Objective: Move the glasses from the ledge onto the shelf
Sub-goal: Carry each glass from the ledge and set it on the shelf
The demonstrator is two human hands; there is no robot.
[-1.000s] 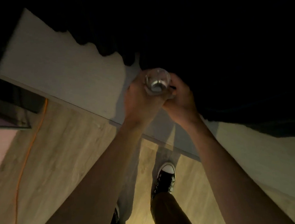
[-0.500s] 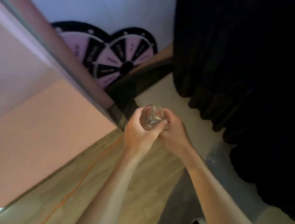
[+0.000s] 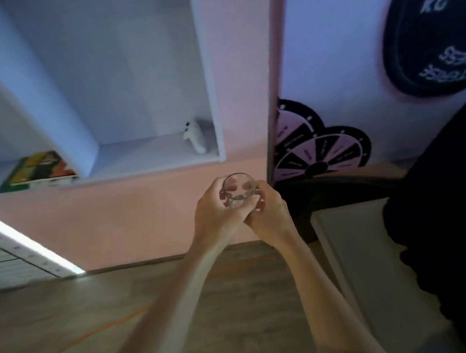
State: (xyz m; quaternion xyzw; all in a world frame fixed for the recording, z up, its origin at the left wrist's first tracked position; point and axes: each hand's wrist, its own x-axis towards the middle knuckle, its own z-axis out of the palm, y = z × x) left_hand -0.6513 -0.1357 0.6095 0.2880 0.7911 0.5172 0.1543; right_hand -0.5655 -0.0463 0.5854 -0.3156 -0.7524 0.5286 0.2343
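A clear drinking glass (image 3: 238,188) is held upright in front of me, its rim facing the camera. My left hand (image 3: 219,214) wraps its left side and my right hand (image 3: 269,216) wraps its right side, fingers meeting under it. The glass is below and slightly right of a recessed white shelf (image 3: 147,157) set in the pink wall. The pale ledge (image 3: 356,237) lies to the right, below a dark curtain.
A white controller (image 3: 194,137) lies at the shelf's right end and a colourful box (image 3: 39,170) in the left compartment. Pink-and-black weight plates (image 3: 319,151) lean by the wall on the right. A dark curtain (image 3: 450,208) hangs at right. An orange cable (image 3: 92,334) crosses the wooden floor.
The view has swung from the ledge and floor up to the pink wall, bringing the shelf into sight. Both hands still hold the glass, now carried away from the ledge toward the shelf.
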